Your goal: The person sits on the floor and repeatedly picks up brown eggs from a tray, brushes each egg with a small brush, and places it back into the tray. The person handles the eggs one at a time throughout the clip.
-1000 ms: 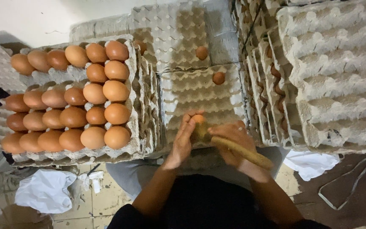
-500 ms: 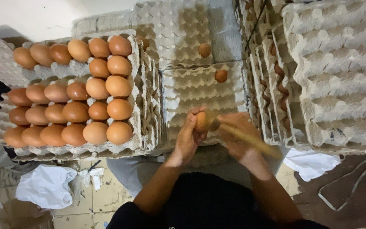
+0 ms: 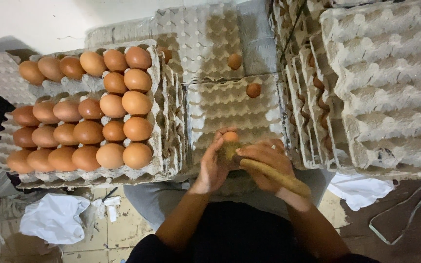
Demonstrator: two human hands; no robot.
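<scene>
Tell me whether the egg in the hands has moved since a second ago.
Barely: the egg stays in the left hand over the near edge of the middle tray, right hand beside it.

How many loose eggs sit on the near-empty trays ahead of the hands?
2: one egg on the far grey tray, one egg on the nearer tray. A third is held in the left hand. Others may be hidden.

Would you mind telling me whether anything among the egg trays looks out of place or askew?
Two loose eggs stand out: one egg on the far empty tray and another egg on the nearer tray, each alone. The full tray on the left has a gap in its second row.
</scene>
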